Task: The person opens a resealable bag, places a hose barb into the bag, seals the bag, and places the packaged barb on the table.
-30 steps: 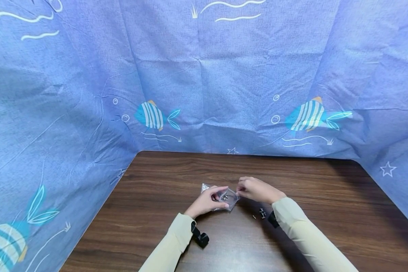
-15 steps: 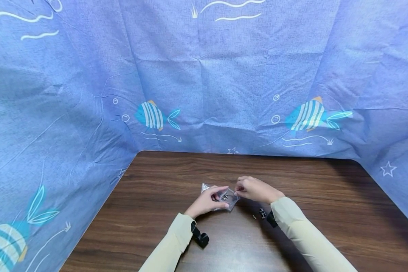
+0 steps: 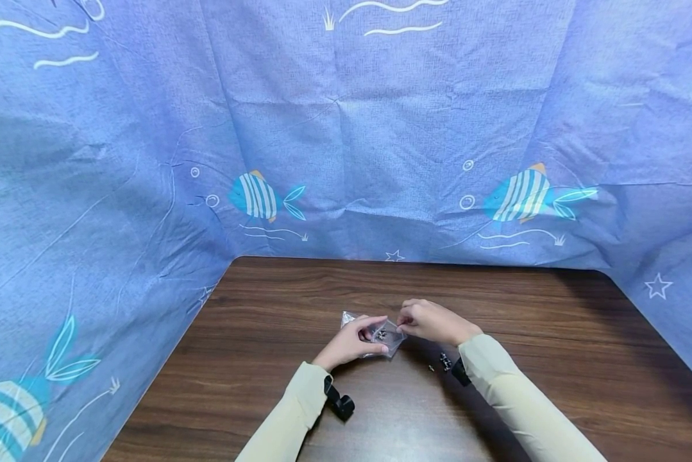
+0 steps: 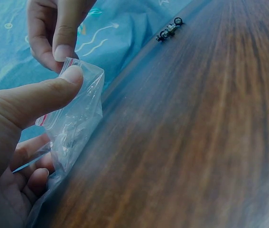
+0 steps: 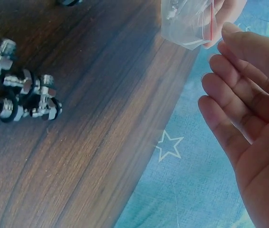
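My left hand grips a clear zip bag with its thumb on the near side and fingers behind. Several small metal fittings show inside the bag. Its red-striped mouth faces my right hand. In the left wrist view, the right thumb and forefinger pinch at the bag's upper corner. Seen from the right wrist, the other right-hand fingers are bent and spread apart. More silver fittings with black rings lie in a small heap on the table, below the right wrist.
The dark wooden table runs back to a blue fish-print cloth. One tiny brass-coloured piece lies just left of the loose heap. A black wrist camera hangs beside my left cuff.
My right hand has shifted slightly left, along the edge of the bag. The left hand and the loose fittings have stayed in place.
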`<state>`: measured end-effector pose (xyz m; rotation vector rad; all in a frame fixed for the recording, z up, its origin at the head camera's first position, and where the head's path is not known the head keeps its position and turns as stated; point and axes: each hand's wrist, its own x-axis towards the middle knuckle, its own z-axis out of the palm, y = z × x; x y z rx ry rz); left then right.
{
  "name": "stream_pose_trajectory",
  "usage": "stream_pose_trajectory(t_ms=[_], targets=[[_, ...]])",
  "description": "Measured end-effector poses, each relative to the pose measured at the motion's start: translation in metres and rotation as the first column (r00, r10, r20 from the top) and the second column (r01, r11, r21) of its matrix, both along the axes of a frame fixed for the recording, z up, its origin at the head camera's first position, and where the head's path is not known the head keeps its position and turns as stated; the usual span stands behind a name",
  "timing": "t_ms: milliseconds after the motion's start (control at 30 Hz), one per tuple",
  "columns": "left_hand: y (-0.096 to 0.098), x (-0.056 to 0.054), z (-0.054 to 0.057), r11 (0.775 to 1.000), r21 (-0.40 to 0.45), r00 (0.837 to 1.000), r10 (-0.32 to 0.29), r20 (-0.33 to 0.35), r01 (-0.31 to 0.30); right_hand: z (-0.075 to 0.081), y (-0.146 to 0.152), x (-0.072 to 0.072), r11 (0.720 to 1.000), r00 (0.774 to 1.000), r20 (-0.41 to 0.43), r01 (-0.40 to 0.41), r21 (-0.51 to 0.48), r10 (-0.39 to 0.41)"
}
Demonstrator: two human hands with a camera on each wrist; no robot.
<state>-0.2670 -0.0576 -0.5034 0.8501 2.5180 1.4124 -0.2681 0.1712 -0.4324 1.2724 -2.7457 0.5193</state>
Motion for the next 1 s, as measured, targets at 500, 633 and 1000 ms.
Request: stream_pose_trajectory(t_ms=[500,633,1000], targets=[[0.000,0.000,-0.002,1.000,0.012,1.000,0.001,-0.007,-0.001,0.002,0.016,0.004,1.000,0.998,0.069,0.014,0.007,-0.015],[-0.001,0.000,-0.001,1.000,0.008,1.000,0.001,-0.012,-0.001,0.001,0.021,0.005,0.999,0.993,0.111,0.032,0.023,-0.034],[0.000,0.001,0.000,1.000,-0.005,1.000,0.006,-0.003,-0.006,-0.002,0.039,0.006,0.998,0.971,0.230,0.056,0.038,-0.064]])
